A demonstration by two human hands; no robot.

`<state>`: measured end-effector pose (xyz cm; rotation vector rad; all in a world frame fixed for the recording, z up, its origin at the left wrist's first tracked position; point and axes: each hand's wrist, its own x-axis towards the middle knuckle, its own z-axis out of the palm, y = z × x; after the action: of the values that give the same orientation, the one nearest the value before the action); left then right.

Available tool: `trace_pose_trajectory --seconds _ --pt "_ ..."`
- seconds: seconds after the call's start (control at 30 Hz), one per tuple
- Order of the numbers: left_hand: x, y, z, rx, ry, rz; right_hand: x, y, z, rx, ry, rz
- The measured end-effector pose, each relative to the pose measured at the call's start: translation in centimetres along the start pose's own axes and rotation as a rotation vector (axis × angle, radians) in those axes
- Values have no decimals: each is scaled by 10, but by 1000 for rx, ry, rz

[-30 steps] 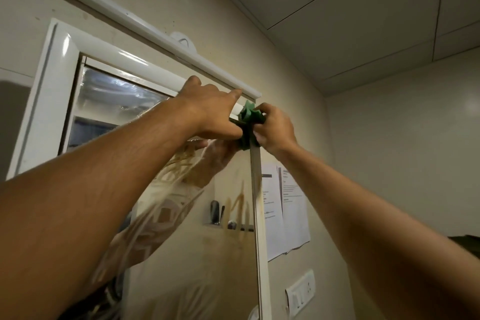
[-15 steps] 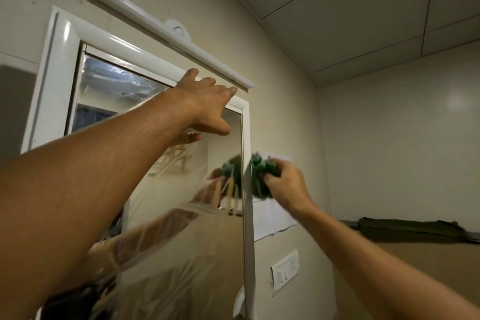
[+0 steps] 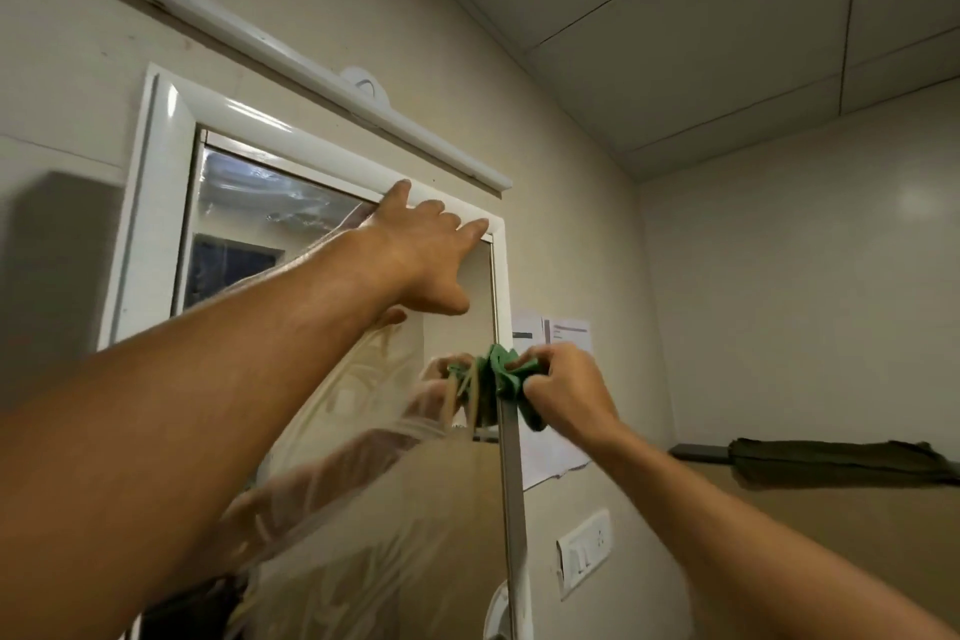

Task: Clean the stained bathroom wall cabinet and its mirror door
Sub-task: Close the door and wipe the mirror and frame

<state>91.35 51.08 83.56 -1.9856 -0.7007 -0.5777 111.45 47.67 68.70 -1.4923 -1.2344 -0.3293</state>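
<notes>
One mirror door (image 3: 389,509), long axis upright, hangs on the wall cabinet (image 3: 161,161). The left hand (image 3: 421,255), fingers straight and slightly spread, seemingly rests at the door's top. The right hand (image 3: 566,390) pinches one green cloth (image 3: 506,372) against the door's right edge.

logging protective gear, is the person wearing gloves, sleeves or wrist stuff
No. The left arm and right arm are bare, no sleeves in view. The left hand and right hand show no gloves, watch, band or ring.

I'm resting my left hand (image 3: 421,255) high on the mirror door (image 3: 363,483); the cloth (image 3: 506,374) is sitting against its right edge, lower.
</notes>
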Motion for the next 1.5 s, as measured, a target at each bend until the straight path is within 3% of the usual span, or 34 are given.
trace_pose_trajectory --seconds 0.1,0.2,0.37,0.5,0.7,0.87,1.0,1.07,1.23,1.3,1.37,1.5 --pt "5 -5 2 -17 -12 12 64 -46 -36 124 175 4" --pt "10 -5 2 -47 12 4 112 -92 -38 17 217 -187" --pt "11 -6 11 -24 32 9 110 -79 8 -84 399 -248" --pt "5 -2 7 10 -2 7 69 -19 24 -175 337 -185" --pt "6 9 7 46 -24 -32 -12 9 -7 -383 -148 -83" --pt "7 6 8 54 -35 -24 56 -45 -38 56 83 -81" --pt "4 5 9 66 -1 -16 60 -44 10 -259 212 -188" --pt "-1 10 15 43 14 -11 29 -18 30 -283 260 -190" --pt "-17 45 32 4 -32 60 -73 49 45 -249 83 -173" --pt "-20 56 39 -23 -68 85 -83 56 30 -252 -90 -88" --pt "-23 60 42 -32 -84 95 -62 41 2 -107 -183 20" --pt "-20 56 44 -81 -66 87 5 -7 -21 83 98 1"
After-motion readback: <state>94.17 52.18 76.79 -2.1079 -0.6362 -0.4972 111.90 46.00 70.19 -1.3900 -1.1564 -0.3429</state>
